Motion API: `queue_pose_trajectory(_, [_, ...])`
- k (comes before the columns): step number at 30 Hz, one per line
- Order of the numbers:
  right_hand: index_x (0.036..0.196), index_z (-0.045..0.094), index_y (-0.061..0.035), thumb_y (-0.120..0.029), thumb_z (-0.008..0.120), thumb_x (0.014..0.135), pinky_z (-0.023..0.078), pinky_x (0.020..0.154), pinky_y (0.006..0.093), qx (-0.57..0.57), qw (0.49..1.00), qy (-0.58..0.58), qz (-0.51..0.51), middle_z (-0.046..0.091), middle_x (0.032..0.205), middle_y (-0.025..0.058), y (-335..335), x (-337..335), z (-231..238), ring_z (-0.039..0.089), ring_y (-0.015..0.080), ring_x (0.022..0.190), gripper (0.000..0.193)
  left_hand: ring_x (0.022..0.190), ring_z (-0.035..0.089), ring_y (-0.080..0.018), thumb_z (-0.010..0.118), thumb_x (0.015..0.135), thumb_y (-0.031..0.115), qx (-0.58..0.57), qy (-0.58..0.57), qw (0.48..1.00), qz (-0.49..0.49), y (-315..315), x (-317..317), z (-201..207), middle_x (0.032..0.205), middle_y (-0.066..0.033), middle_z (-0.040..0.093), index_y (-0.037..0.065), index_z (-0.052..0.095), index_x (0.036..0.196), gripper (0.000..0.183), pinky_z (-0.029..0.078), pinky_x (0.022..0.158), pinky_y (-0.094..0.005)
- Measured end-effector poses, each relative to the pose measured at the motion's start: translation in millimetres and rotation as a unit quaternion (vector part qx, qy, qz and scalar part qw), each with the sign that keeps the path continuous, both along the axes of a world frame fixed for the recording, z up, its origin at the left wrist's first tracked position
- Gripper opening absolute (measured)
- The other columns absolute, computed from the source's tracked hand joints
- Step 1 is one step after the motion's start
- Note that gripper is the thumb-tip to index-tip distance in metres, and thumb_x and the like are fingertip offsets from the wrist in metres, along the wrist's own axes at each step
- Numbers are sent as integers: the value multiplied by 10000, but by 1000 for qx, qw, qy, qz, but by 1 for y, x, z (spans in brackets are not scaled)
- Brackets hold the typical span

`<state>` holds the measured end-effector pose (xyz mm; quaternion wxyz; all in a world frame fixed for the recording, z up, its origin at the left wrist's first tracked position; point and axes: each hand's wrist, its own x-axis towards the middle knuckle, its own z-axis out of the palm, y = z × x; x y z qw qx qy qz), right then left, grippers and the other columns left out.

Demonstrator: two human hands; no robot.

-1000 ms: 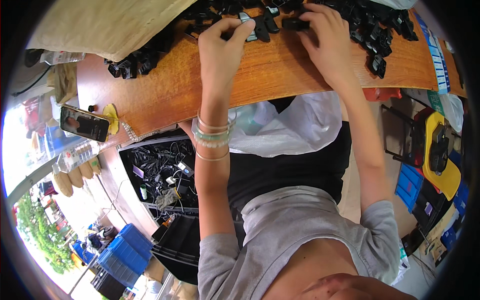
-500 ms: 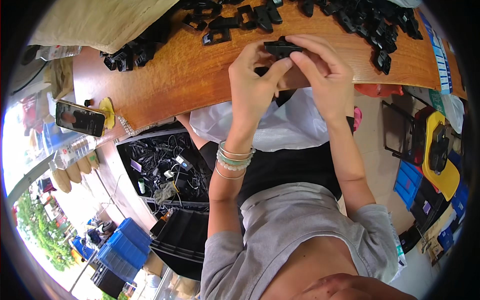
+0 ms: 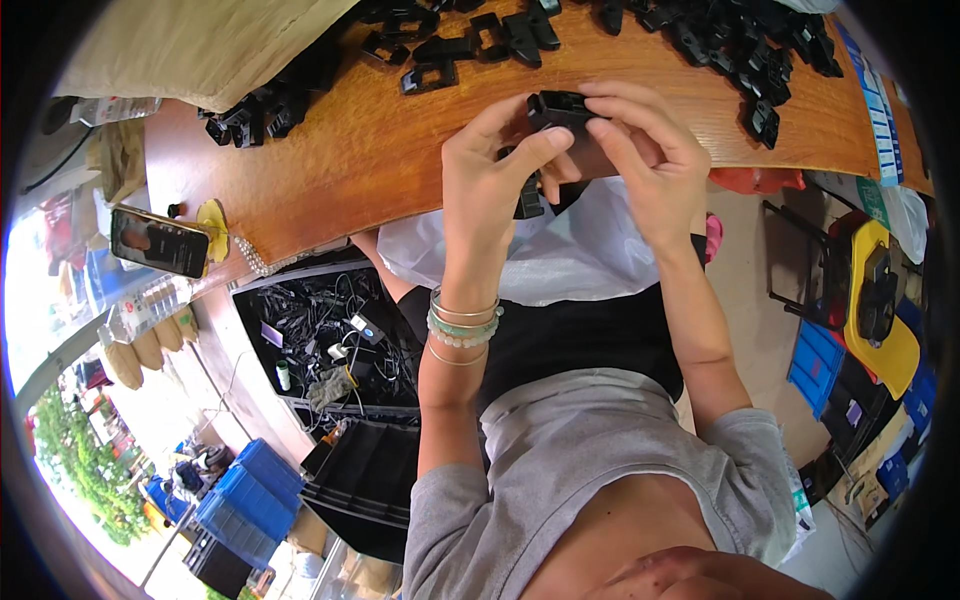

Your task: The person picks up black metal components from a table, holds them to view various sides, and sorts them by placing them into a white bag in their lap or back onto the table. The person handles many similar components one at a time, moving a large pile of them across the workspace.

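Between my two hands, over the table's near edge, is a small black plastic part (image 3: 558, 109), block-shaped. My left hand (image 3: 480, 170) is closed on its left end, with the thumb and fingers pinching it. A second black plastic piece (image 3: 529, 198) shows below the left thumb, tucked in the same palm and partly hidden by the fingers. My right hand (image 3: 658, 170) grips the right end of the first part between bent fingers and thumb. Beyond my hands, several similar black plastic parts (image 3: 430, 75) lie loose on the wooden table (image 3: 330, 180).
A large heap of black parts (image 3: 755, 70) covers the table's far right. A smaller pile (image 3: 245, 125) lies beside a beige sack (image 3: 200, 50). At the left edge rests a phone (image 3: 158, 241). White sheeting (image 3: 570, 265) covers my lap, near a cable-filled bin (image 3: 320, 300).
The held part has turned and now shows a blockier side. My left hand has shifted slightly left, and the second piece in its palm shows more fully.
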<state>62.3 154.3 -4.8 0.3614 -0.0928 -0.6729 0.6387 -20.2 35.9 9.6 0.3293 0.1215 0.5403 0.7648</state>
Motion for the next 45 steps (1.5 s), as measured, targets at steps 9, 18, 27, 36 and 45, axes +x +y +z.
queue_pose_trajectory(9, [1007, 662, 27, 73, 613, 792, 492, 825, 290, 121, 992, -16, 3, 650, 1030, 133, 2, 7, -1, 611, 194, 954, 225, 475, 546, -76, 586, 881, 55, -122, 113, 986, 16, 3, 14, 16, 612, -84, 630, -75, 586, 1093, 249, 361, 430, -174])
queue_pose_trajectory(18, [1261, 510, 26, 111, 503, 838, 445, 924, 290, -78, 997, -25, 6, 608, 1074, 136, -10, 8, 0, 574, 172, 1006, 431, 480, 562, -56, 578, 883, 17, -147, 375, 913, 63, 7, 36, -7, 676, -67, 643, -26, 567, 1121, 242, 381, 445, -177])
queue_pose_trajectory(27, [1037, 648, 10, 33, 608, 810, 482, 796, 301, 42, 978, -158, 126, 624, 967, 93, 16, 39, 1, 603, 184, 890, 232, 736, 665, -276, 623, 818, -17, -218, 323, 921, 20, -12, 55, -2, 929, -160, 653, 9, 550, 1095, 287, 526, 637, -326])
queue_pose_trajectory(36, [1009, 647, 4, -126, 589, 865, 451, 876, 354, 356, 926, -118, -34, 623, 1052, 138, 63, -14, 17, 584, 283, 994, 202, 816, 608, -317, 790, 706, 163, -223, 653, 720, 69, -43, 32, -21, 1011, -172, 563, -12, 573, 1058, 448, 511, 640, -351])
queue_pose_trajectory(45, [1327, 443, -41, -413, 568, 864, 303, 1048, 472, 424, 884, -189, -58, 380, 1373, 256, 93, -181, 6, 354, 434, 1253, 607, 1237, 394, -368, 693, 728, 564, -310, 642, 683, 157, 32, -146, -24, 1259, -213, 519, 64, 583, 1213, 706, 306, 1033, -448])
